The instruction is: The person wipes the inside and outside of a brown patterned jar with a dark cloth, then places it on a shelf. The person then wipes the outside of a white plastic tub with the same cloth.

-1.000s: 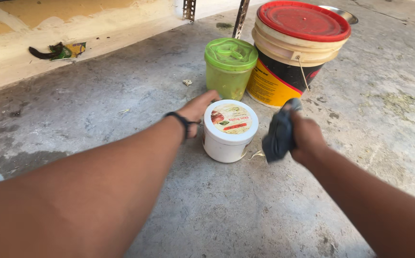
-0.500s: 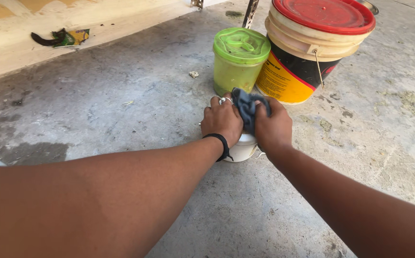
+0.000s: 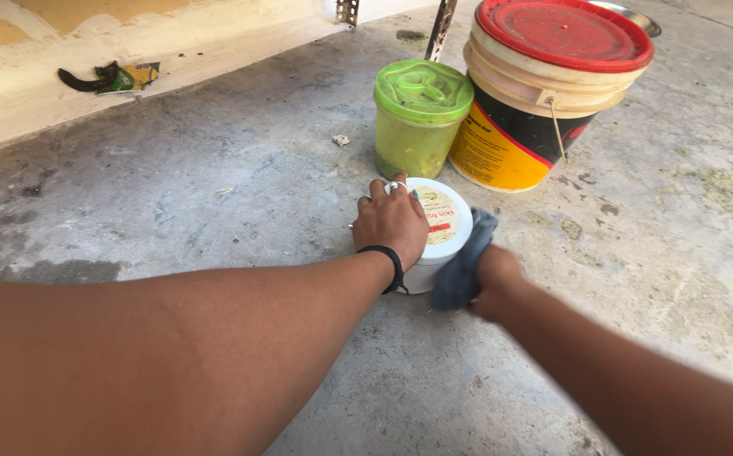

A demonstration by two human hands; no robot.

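Note:
A small white tub with a white labelled lid stands on the concrete floor. My left hand lies on its lid and near side, holding it steady; a ring and a black wristband show on that hand. My right hand grips a dark blue-grey cloth and presses it against the tub's right side. Most of the tub's body is hidden behind my left hand.
Just behind the tub stand a green translucent jar with a green lid and a larger bucket with a red lid and wire handle. A low painted wall ledge runs along the far left with a scrap of litter.
My right hand brought the cloth from beside the tub onto its lid, then down to its right side. My left hand moved from the tub's left onto its top.

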